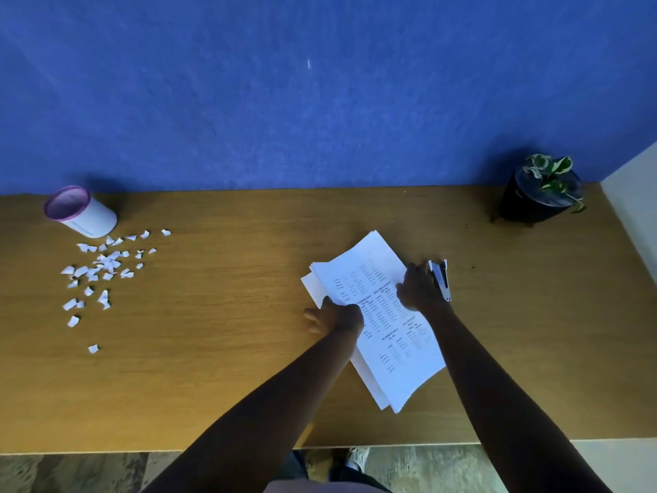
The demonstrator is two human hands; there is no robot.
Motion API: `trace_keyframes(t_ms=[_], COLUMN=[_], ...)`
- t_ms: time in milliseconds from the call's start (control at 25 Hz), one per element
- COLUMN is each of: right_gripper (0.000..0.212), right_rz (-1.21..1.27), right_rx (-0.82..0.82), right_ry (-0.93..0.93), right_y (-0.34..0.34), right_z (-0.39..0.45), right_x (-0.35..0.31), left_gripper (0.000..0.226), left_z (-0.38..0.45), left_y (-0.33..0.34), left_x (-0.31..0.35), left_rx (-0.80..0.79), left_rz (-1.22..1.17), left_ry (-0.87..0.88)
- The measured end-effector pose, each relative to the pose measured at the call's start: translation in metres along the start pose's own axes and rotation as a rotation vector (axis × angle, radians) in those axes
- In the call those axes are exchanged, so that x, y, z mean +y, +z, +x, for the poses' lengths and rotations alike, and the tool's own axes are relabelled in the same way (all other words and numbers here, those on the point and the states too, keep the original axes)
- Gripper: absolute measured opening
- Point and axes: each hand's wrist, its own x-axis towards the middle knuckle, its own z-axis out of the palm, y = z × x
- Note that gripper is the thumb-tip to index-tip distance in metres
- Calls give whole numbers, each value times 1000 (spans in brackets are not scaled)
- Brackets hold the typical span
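Note:
A stack of printed white sheets (pixel 391 336) lies slanted on the wooden desk (pixel 213 350), right of centre. My left hand (pixel 334 318) grips the stack's left edge, fingers curled over the paper. My right hand (pixel 419 290) rests on the stack's right edge with fingers bent; its fingertips reach a small silver and dark stapler (pixel 441 279) that lies just right of the paper. Whether the right hand holds the stapler or only touches it is unclear.
A white cup with a pink rim (pixel 80 211) stands at the back left, with several torn paper scraps (pixel 99 272) scattered in front of it. A potted plant in a black pot (pixel 540 193) is at the back right. A blue wall (pixel 320 83) backs the desk.

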Motion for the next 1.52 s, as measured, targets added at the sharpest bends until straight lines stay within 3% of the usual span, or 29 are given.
trace_keyframes(t_ms=[120, 280, 440, 600, 640, 760, 800, 920, 1160, 1360, 1520], right_gripper=[109, 121, 101, 67, 62, 70, 74, 58, 33, 33, 31], right_rz=[23, 133, 231, 207, 211, 324, 396, 614, 985, 1187, 1255], right_rx=[14, 49, 93, 25, -3, 0, 15, 12, -35, -45, -11], right_ry=[11, 26, 43, 20, 10, 20, 29, 29, -31, -189, -341], right_y=[11, 20, 18, 17, 18, 18, 18, 16, 16, -5, -19], right_z=[-10, -16, -21, -23, -22, -22, -22, -25, -41, -50, -60], right_x=[-2, -3, -4, -3, -1, 4, 7, 18, 4, -42, -86], left_gripper=[45, 67, 73, 85, 77, 18, 16, 28, 32, 18, 26], left_z=[-1, 0, -3, 18, 19, 10, 12, 12, 19, 25, 34], left_y=[1, -1, -8, -18, -20, -27, -27, -35, -57, -110, -156], left_x=[1, -7, -8, -13, -15, -18, -21, -25, -29, -9, 2], left_rx=[-4, 38, 42, -104, -124, -205, -219, -247, -234, -199, -170], left_rz=[-160, -368, -530, -486, -498, -566, -554, -583, -734, -733, -681], left_ry=[-4, -45, -96, -114, -117, -133, -114, -39, 116, 389, 557])
